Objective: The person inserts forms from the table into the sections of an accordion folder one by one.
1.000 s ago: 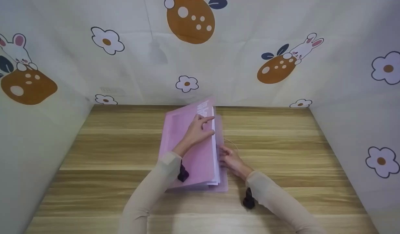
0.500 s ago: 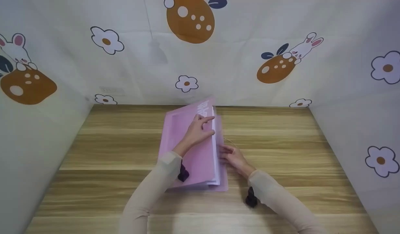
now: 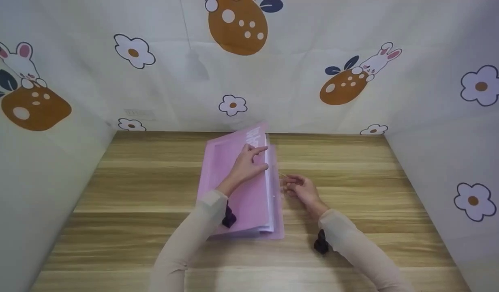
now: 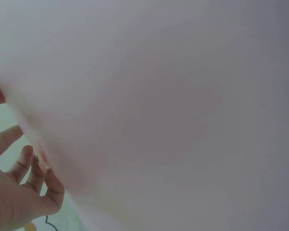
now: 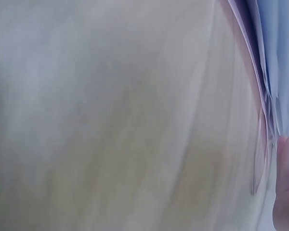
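Observation:
A pink document folder (image 3: pixel 233 178) with white lettering lies in the middle of the table, its cover sloping over a stack of white sheets. My left hand (image 3: pixel 244 165) rests on this cover, index finger and thumb spread and reaching its right edge. Just right of the folder, the fingertips of my right hand (image 3: pixel 303 190) pinch a thin cord (image 3: pixel 282 174) that comes from the folder's edge. In the left wrist view the pink cover (image 4: pixel 159 115) takes up most of the picture, with fingers at its edge by a small round button (image 4: pixel 41 160).
The wood-grain table (image 3: pixel 144 182) ends at a patterned cloth (image 3: pixel 172 93) at the back and on both sides. A dark wrist camera (image 3: pixel 229 219) hangs under the left sleeve, another dark camera (image 3: pixel 321 244) under the right one.
My right hand has moved right, away from the folder's edge, and now has the cord at its fingertips. The cord's loose loop is drawn straighter. My left hand stays in place.

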